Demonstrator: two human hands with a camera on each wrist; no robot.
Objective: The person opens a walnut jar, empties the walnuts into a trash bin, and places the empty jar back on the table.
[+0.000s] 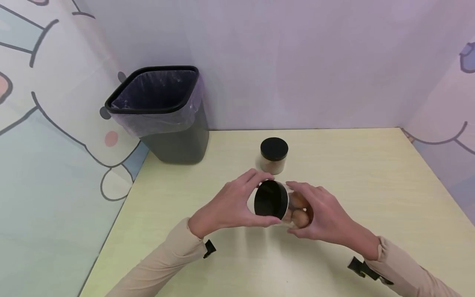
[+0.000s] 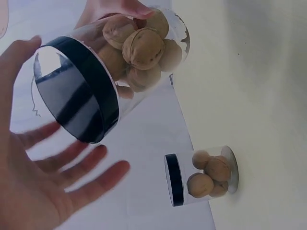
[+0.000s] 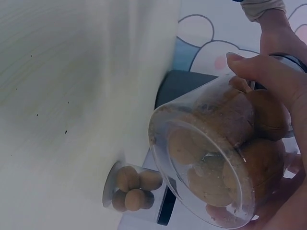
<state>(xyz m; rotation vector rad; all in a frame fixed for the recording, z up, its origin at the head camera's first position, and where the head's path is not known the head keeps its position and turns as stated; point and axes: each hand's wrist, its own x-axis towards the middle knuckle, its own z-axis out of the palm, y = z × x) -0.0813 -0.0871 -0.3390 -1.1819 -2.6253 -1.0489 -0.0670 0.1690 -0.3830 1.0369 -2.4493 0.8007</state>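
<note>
A clear jar of walnuts [image 2: 144, 49], tilted on its side above the table, has its black lid [image 1: 270, 199] facing left. My right hand [image 1: 328, 214] grips the jar's body, thumb on the near side and fingers on the far side. Around the lid curves my left hand [image 1: 235, 204]; its thumb and fingertips lie at opposite edges, the other fingers spread loosely in the left wrist view. In the right wrist view the transparent base [image 3: 199, 167] shows the walnuts inside. Just beyond the hands stands a second walnut jar [image 1: 273, 156], upright with its black lid on.
A grey bin [image 1: 178, 140] with a black rim and a plastic liner stands at the table's back left corner. The pale wooden table [image 1: 371, 177] meets a light wall [image 1: 297, 62] at the back. Cartoon-printed panels [image 1: 67, 82] flank the sides.
</note>
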